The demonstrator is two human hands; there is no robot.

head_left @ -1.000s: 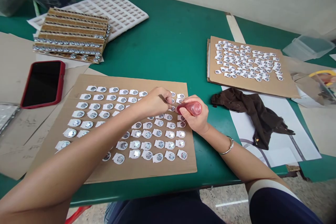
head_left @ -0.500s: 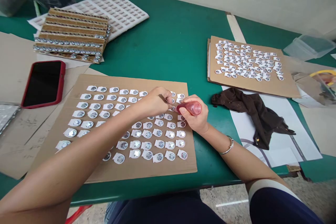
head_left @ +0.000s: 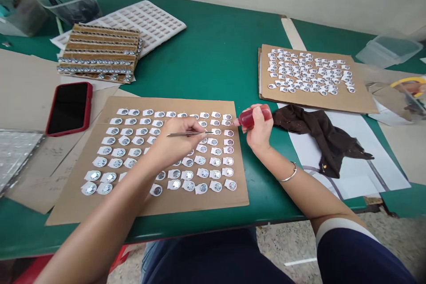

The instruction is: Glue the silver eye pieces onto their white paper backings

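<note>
My left hand is closed on thin metal tweezers, held nearly level with the tips pointing right. They hover over the cardboard sheet, near a round metal piece on a white paper tab. Rows of such pieces cover the sheet, some hidden under my left hand and forearm. In my right hand is a small squeeze bottle of red liquid, fingers wrapped round it. It lies tilted sideways past the sheet's right edge, nozzle toward the rightmost column.
A second cardboard stack with smaller tabbed pieces lies at the back right, beside a dark cloth. On the left are a phone, corrugated cardboard strips with metal pieces, a white grid sheet and plastic tubs.
My hands have moved apart. The bottle has shifted right, away from the pieces, and shows more of its side. The tweezers have turned from slanting to nearly level.
</note>
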